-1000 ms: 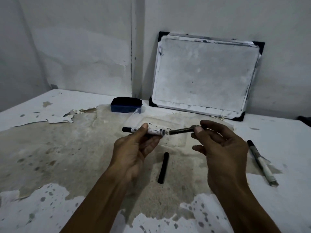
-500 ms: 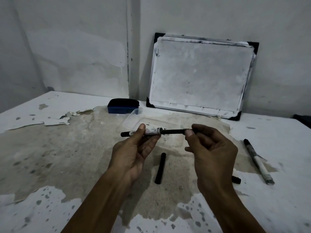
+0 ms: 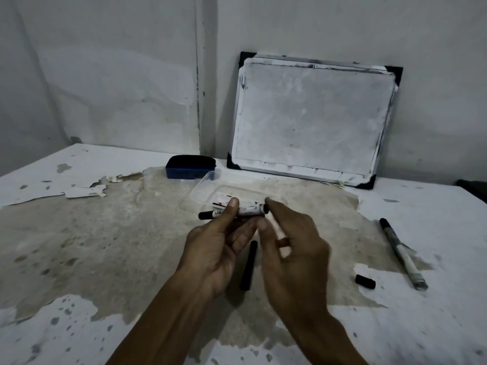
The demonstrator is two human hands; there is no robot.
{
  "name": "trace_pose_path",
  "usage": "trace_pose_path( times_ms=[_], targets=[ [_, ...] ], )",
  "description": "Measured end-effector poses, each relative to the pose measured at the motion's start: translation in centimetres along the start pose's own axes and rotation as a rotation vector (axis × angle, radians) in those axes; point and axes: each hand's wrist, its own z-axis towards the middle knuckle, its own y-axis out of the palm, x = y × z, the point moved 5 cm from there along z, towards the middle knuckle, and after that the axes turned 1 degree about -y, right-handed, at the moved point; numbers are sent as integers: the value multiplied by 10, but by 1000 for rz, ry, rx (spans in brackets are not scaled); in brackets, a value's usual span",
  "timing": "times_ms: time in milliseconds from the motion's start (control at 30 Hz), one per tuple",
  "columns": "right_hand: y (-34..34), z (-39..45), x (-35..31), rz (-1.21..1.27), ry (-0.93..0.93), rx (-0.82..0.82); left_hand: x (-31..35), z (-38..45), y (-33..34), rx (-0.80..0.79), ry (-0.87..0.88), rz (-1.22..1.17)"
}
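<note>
My left hand holds a white marker with a black tip level above the table, thumb on top and fingers underneath. My right hand is motion-blurred at the marker's right end, its index fingertip and thumb on either side of that end. Whether they pinch it is unclear. No ink rod shows outside the marker's barrel. A black rod-like piece lies on the table below my hands.
A smudged whiteboard leans on the back wall. A blue eraser and a clear plastic tray sit behind my hands. At right lie a second marker and a small black cap.
The black rod my right hand held at the marker's open end has gone into the barrel. My right hand has moved left up against the marker's end.
</note>
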Motion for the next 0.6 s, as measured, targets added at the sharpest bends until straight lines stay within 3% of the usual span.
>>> trace_pose_path(
  times_ms=[133, 267, 367, 467, 600],
  targets=[
    [17, -8, -5, -121, -24, -266, 1, 4, -3, 22, -26, -44],
    [6, 5, -4, -240, -1, -342, 7, 6, -7, 37, 11, -87],
    [-29, 23, 17, -523, 176, -408, 11, 7, -10, 34, 41, -70],
    [-67, 32, 41, -793, 451, -590, 13, 8, -11, 24, 69, -17],
    [-87, 31, 56, -891, 700, -804, 13, 10, -8, 5, 100, 59]
  ],
)
